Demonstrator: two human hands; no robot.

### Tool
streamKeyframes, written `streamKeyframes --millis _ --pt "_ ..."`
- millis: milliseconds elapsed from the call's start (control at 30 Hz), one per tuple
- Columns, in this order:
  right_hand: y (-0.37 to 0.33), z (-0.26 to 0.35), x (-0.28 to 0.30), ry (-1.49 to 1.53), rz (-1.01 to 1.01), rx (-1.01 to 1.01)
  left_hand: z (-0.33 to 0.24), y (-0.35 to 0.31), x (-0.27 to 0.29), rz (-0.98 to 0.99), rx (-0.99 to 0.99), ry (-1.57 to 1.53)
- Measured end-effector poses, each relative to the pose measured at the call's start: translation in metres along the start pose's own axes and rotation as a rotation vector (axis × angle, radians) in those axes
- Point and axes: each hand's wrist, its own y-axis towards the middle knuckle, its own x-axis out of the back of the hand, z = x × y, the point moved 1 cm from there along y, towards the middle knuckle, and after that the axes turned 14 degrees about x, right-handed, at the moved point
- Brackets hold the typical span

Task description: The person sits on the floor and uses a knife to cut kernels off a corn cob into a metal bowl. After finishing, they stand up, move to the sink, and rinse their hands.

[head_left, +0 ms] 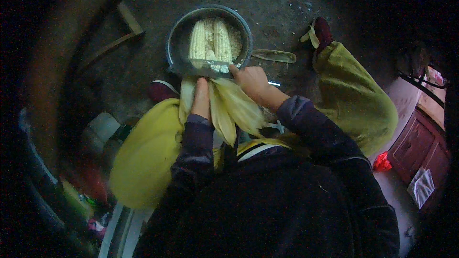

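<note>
A round dark basin [170, 43] stands on the floor in front of me. Inside it lie pale, bare ears of corn [221, 40] over a layer of loose kernels [235, 42]. Pale green corn husks [222, 110] hang from the near rim toward my lap. My left hand [202, 96] is closed round the husks, thumb on top. At the near right of the rim, my right hand [253, 83] has its fingers curled together, beside small white bits [220, 68]. What those fingers grip is hidden. Part of the husks passes under this hand.
A long dry strip [275, 56] lies on the dark floor right of the basin. A wooden frame [129, 24] stands at the far left. My knees flank the basin. At the right are a reddish-brown door [416, 143] and a red bag [382, 161].
</note>
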Motion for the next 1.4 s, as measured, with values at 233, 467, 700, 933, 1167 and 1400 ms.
streamKeyframes --millis 233,467,700,933,1167,1400 --pt "-0.033 -0.001 0.023 -0.079 -0.065 0.033 0.017 0.033 0.061 0.002 0.014 0.104" --pt "-0.043 -0.008 0.045 -0.212 -0.090 0.026 0.036 0.085 0.101 -0.049 -0.007 0.185" --pt "-0.056 -0.021 0.027 -0.194 -0.085 -0.010 0.026 0.041 0.037 -0.057 -0.087 0.233" --pt "-0.037 -0.036 0.025 -0.204 -0.067 0.004 0.024 0.015 -0.006 -0.150 -0.149 0.289" --pt "-0.038 -0.030 0.025 -0.165 -0.092 -0.014 0.026 0.024 0.009 -0.145 0.046 0.076" --pt "-0.002 -0.033 0.012 -0.136 -0.132 0.023 0.033 0.020 0.002 -0.231 0.104 0.205"
